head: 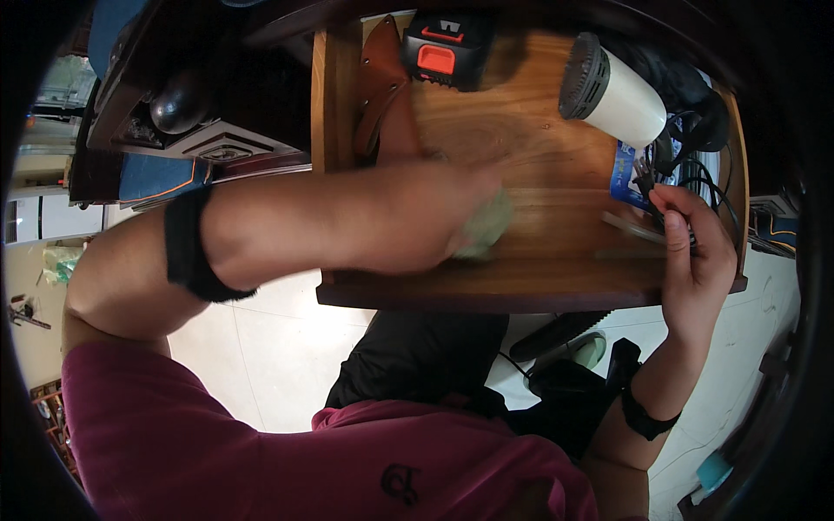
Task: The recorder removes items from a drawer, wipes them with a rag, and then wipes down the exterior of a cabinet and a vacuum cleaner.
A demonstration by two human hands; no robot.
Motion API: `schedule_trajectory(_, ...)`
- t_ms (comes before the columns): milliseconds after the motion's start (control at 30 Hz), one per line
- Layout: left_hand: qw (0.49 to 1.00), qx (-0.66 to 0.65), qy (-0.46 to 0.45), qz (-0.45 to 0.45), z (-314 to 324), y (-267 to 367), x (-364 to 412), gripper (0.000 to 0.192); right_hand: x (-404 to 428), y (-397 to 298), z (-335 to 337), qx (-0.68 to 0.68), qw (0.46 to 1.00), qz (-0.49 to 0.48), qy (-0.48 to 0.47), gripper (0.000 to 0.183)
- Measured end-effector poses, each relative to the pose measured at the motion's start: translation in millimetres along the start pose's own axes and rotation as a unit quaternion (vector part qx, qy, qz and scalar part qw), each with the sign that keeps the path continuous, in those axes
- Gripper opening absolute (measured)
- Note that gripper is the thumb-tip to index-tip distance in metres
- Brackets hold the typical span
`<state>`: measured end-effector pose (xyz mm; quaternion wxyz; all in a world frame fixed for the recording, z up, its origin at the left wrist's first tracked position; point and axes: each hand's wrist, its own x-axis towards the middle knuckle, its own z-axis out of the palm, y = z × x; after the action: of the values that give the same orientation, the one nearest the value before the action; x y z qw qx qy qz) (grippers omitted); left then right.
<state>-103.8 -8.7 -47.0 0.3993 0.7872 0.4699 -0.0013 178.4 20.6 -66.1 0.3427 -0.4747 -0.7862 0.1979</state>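
Note:
My left hand (pixel 433 208), blurred by motion, reaches across a pulled-out wooden drawer (pixel 521 286) with a crumpled pale green cloth (pixel 487 225) in its grip. The cloth is low over the drawer's bottom; whether it touches the wood cannot be made out. At the drawer's right side, my right hand (pixel 700 254) pinches a dark cable with a plug (pixel 644 176) between thumb and fingers. A blurred pale strip (pixel 632 228) lies by those fingers. Just beyond the plug are a blue printed packet (pixel 623 172) and a white cylinder with a black ribbed cap (pixel 629 98), lying tilted.
A brown leather sheath (pixel 386 65) and a black-and-red device (pixel 446 55) occupy the drawer's back left. Black fabric and cables (pixel 704 124) crowd its right side. A dark cabinet with a round knob (pixel 177 111) stands left. Below are my legs and a pale green shoe (pixel 589 352).

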Motion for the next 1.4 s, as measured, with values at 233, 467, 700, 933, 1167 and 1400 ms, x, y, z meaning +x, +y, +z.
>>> schedule_trajectory(233, 0.949, 0.06, -0.234, -0.202, -5, 14, -24, 0.018, -1, 3, 2, 0.009, 1.0, -0.004, 0.007, 0.016)
schedule_trajectory(467, 0.949, 0.124, -0.215, -0.192, -13, 18, -22, 0.026, -1, 1, -3, -0.002, 1.0, 0.009, -0.017, 0.018)
schedule_trajectory(700, 0.973, 0.093, -0.152, -0.148, -30, 23, -57, 0.029, 1, 0, 3, 0.023, 1.0, 0.005, 0.02, 0.014)
schedule_trajectory(933, 0.952, 0.114, -0.283, -0.029, -79, 52, -115, 0.023, 1, 0, 0, 0.012, 1.0, 0.006, 0.011, 0.013)
schedule_trajectory(1167, 0.986, 0.104, 0.099, 0.089, -55, 14, -104, 0.034, -2, 4, 5, -0.009, 1.0, 0.0, 0.003, 0.014)
schedule_trajectory(1400, 0.987, 0.138, 0.07, 0.051, -9, -20, -67, 0.016, 3, 2, 4, -0.002, 1.0, -0.01, 0.012, 0.014)
